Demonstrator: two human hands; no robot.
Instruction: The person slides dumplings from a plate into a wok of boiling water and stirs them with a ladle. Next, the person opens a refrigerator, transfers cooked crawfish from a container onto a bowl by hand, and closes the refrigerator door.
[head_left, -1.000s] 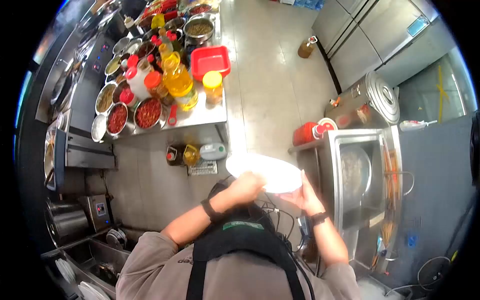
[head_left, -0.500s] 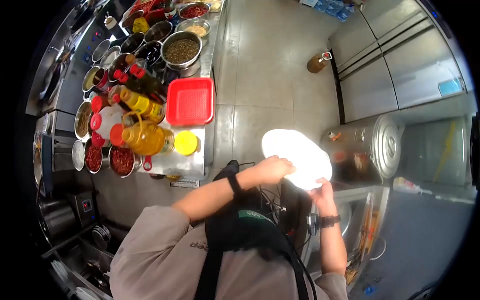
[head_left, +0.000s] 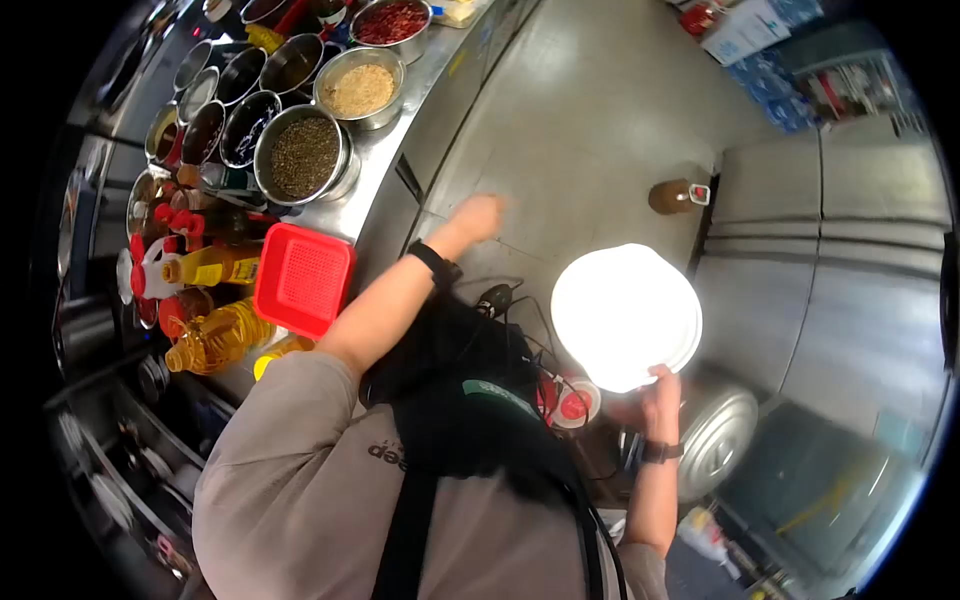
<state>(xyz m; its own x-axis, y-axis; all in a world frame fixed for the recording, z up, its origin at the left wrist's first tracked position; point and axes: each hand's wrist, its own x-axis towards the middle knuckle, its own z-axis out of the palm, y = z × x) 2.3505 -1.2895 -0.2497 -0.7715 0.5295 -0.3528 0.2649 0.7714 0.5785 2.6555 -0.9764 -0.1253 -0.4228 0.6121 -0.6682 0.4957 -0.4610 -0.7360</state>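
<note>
My right hand [head_left: 659, 394] is closed on the near edge of a white plate [head_left: 618, 318], held out over the floor. The plate is overexposed; a second rim line along its right side may be another plate beneath it, but I cannot tell. My left hand [head_left: 478, 218] is off the plate, stretched forward past the steel counter's edge. Motion blurs its fingers, and nothing is visible in it. Left of that forearm, a red plastic basket [head_left: 304, 279] sits on the counter [head_left: 378, 160].
Along the counter stand steel bowls with peppercorns [head_left: 303, 158], tan crumbs [head_left: 361, 90] and red chillies [head_left: 391, 22], plus oil bottles [head_left: 222, 336]. A brown jug [head_left: 676, 197] stands on the floor by steel cabinets [head_left: 765, 260]. A lidded steel pot [head_left: 718, 445] is at the right.
My left hand has let go of the plate and moved left and forward. My right hand keeps the plate. The view has turned, and the counter's far bowls appear nearer.
</note>
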